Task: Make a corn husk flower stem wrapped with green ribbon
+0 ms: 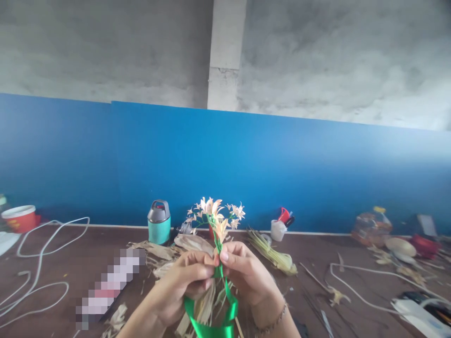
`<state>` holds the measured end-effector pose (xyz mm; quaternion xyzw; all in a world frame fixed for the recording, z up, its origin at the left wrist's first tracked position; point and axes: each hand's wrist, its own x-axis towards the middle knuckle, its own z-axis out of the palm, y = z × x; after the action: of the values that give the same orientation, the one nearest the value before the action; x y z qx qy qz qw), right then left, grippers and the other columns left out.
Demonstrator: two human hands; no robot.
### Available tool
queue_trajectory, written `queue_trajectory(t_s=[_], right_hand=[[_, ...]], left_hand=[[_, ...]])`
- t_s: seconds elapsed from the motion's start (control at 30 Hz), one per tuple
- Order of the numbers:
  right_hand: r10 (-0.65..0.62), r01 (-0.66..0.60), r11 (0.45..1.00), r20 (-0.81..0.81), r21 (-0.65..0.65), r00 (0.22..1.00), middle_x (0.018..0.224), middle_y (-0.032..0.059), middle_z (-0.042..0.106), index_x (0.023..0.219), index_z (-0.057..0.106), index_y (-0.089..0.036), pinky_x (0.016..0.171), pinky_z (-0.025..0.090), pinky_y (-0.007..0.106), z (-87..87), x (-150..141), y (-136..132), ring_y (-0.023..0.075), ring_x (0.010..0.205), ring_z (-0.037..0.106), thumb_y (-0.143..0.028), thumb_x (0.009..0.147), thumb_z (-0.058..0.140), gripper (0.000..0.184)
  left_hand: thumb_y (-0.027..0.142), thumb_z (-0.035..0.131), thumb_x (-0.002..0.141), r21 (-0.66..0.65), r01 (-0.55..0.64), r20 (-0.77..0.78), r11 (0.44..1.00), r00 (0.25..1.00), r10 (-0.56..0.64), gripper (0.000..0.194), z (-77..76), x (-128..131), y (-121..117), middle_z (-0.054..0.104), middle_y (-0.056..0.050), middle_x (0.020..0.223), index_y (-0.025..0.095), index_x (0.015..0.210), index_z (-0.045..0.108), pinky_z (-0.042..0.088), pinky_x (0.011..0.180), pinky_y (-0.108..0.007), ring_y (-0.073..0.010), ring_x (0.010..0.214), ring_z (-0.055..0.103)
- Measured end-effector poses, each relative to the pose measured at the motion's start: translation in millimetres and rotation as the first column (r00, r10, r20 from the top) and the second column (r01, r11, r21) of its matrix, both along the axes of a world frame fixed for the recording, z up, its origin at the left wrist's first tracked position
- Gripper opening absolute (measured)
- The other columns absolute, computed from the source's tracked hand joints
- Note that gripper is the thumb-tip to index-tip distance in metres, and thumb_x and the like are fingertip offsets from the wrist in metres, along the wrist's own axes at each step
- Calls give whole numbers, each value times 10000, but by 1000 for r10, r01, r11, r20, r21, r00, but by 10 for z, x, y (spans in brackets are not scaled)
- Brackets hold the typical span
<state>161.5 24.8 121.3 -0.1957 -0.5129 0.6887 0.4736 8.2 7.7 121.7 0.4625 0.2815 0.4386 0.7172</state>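
Observation:
Between my two hands stands an upright bunch of pale, cream-orange artificial flowers point(211, 206) on green-wrapped stems. My left hand point(192, 277) is closed around the lower stem, where a green ribbon point(230, 298) comes out. With thumb and fingers pressed together, my right hand point(246, 272) pinches the stem just under the lowest bloom. The ribbon hangs below both hands in a wide loop. Dried corn husks point(197, 244) lie on the table behind and under my hands. My fingers hide the stem's lower end.
A teal vacuum jar point(159, 230) stands behind my left hand. A husk bundle point(273, 253) and a white cup point(278, 231) of tools lie right of centre. White cables point(40, 253) run across the left side of the brown table point(63, 270). A blue panel point(299, 173) borders the back.

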Motion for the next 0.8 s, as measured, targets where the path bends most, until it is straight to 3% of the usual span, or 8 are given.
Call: queue_trajectory(t_s=[0.1, 0.23, 0.33, 0.43, 0.6, 0.67, 0.8], right_hand=[[-6, 4, 999, 51, 39, 999, 502, -17, 520, 589, 687, -120, 501, 290, 213, 49, 22, -41, 73, 483, 414, -411, 670, 765, 312], [-157, 137, 985, 233, 101, 960, 587, -3, 570, 648, 693, -128, 555, 336, 217, 111, 72, -77, 93, 567, 455, -440, 702, 734, 318], [-253, 219, 966, 321, 137, 913, 661, -7, 582, 724, 663, -148, 580, 367, 217, 121, 148, -81, 101, 602, 497, -470, 775, 657, 326], [-301, 271, 953, 312, 137, 901, 740, -8, 579, 788, 611, -171, 591, 404, 236, 111, 282, -52, 114, 602, 552, -486, 811, 604, 316], [-573, 531, 820, 290, 214, 767, 762, -8, 536, 746, 581, -163, 483, 336, 226, 92, 511, 44, 73, 508, 459, -523, 736, 662, 369], [-587, 533, 809, 299, 246, 752, 733, -9, 536, 741, 577, -159, 462, 297, 227, 79, 534, 74, 66, 484, 428, -527, 742, 654, 376], [-541, 486, 841, 345, 238, 767, 502, -55, 479, 766, 566, -167, 430, 211, 221, 43, 477, 106, 69, 416, 383, -511, 798, 604, 348]], left_hand=[[231, 712, 589, 62, 30, -92, 998, 995, -24, 149, -13, -47, 50, 417, 78, 449, 155, 637, 592, 86, 393, -198, -26, 378, 215], [265, 706, 638, 172, 9, -286, 985, 957, 41, 181, -18, -124, 106, 427, 86, 452, 176, 626, 549, 144, 390, -196, -37, 384, 255], [264, 680, 648, 178, 41, -388, 983, 921, 32, 189, 13, -190, 125, 416, 94, 422, 181, 599, 518, 143, 387, -196, -37, 371, 259], [268, 661, 627, 128, 71, -380, 989, 925, -17, 168, 30, -291, 166, 428, 97, 400, 188, 611, 515, 113, 356, -194, -31, 339, 232], [365, 690, 633, 123, 140, -428, 983, 901, -75, 264, -38, -543, 306, 537, 49, 394, 195, 583, 495, 112, 301, -184, -30, 268, 308], [392, 690, 645, 119, 174, -433, 977, 895, -107, 287, -70, -635, 341, 602, 17, 441, 189, 591, 496, 116, 298, -175, -27, 258, 339], [475, 685, 640, 104, 241, -488, 965, 858, -161, 337, -42, -733, 335, 718, -61, 625, 179, 635, 526, 151, 309, -172, -41, 279, 419]])
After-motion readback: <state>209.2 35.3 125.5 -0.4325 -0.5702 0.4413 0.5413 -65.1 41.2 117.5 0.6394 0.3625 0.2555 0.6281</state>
